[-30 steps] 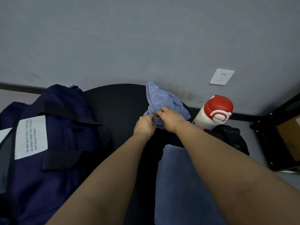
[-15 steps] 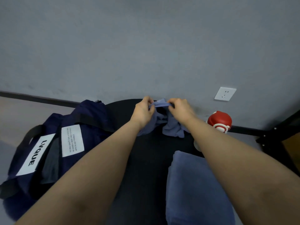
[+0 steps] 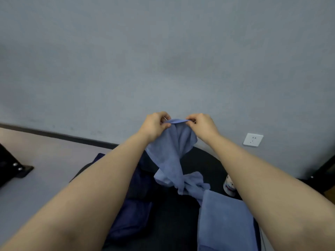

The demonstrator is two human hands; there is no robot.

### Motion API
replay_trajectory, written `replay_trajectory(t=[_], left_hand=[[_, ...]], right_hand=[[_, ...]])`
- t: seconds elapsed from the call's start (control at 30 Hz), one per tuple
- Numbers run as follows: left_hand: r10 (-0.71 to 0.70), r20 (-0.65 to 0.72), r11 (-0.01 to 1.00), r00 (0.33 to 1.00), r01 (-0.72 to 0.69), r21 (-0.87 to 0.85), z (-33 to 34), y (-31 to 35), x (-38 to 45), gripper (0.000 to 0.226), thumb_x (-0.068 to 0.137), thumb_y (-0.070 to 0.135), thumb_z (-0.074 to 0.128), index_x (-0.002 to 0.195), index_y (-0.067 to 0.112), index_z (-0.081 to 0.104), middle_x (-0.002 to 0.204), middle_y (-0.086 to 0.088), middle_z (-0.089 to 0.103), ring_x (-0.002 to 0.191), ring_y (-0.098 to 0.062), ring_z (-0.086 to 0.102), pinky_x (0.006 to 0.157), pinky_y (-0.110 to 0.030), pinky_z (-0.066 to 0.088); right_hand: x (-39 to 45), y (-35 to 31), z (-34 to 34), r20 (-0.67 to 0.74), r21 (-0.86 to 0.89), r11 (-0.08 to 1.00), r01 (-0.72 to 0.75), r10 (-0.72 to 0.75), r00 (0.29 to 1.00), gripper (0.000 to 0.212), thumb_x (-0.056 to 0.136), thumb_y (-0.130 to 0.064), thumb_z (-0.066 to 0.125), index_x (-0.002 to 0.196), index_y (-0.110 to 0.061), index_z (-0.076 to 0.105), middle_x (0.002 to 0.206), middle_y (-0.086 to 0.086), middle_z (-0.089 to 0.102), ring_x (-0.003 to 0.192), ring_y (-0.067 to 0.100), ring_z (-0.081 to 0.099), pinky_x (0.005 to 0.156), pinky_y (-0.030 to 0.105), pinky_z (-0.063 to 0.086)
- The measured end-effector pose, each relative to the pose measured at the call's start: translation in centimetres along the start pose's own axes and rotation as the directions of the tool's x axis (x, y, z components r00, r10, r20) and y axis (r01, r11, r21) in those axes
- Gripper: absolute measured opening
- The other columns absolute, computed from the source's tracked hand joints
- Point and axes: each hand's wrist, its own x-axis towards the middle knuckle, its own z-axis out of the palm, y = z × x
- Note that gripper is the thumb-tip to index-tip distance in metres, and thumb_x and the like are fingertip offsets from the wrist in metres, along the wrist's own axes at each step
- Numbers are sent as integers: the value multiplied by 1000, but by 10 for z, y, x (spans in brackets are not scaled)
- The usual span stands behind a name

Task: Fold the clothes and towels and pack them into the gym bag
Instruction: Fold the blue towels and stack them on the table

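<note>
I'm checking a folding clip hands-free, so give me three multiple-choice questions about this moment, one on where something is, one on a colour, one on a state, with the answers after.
1. Where does the folded towel lie?
A. On the dark round table, under the right forearm
B. On the floor by the wall
C. Inside the gym bag

2. What colour is the small towel held up in the air?
A. Red
B. Light blue
C. White

3. How do the hands hold that small towel?
A. Only the left hand grips it
B. Both lie flat on it, pressing it to the table
C. The left hand and right hand each pinch its top edge, so it hangs down

Answers:
1. A, it lies flat on the tabletop at lower right.
2. B, the hanging cloth is pale blue.
3. C, both hands grip the upper hem and the rest droops toward the table.
</note>
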Motion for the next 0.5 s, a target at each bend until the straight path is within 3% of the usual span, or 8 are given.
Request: replay_trajectory(t=[0.1, 0.23, 0.5], left_hand=[[41, 7, 997, 999, -41, 70, -37, 16, -13, 19, 89, 5, 59, 107, 3, 64, 100, -14, 66, 89, -23, 57, 69, -13, 34], [67, -15, 990, 998, -64, 126, -83, 37, -31, 21, 89, 2, 52, 107, 4, 65, 101, -13, 67, 82, -16, 51, 67, -13, 33], [106, -83, 980, 991, -90, 176, -164, 76, -69, 22, 87, -1, 49, 102, 1, 64, 102, -14, 67, 84, -17, 53, 67, -14, 34]], right_hand=[[-4, -27, -21, -36, 13, 1000, 21, -21, 999, 21, 93, -18, 54, 101, -16, 72, 100, 9, 71, 98, 29, 62, 85, 36, 49], [-11, -65, -52, -92, 14, 998, 67, -66, 994, 21, 94, -19, 53, 103, -16, 71, 102, 8, 71, 99, 28, 61, 87, 37, 49], [-25, -134, -111, -169, -10, 989, 150, -150, 974, 23, 96, -16, 49, 103, -14, 71, 101, 8, 70, 97, 28, 60, 81, 31, 47]])
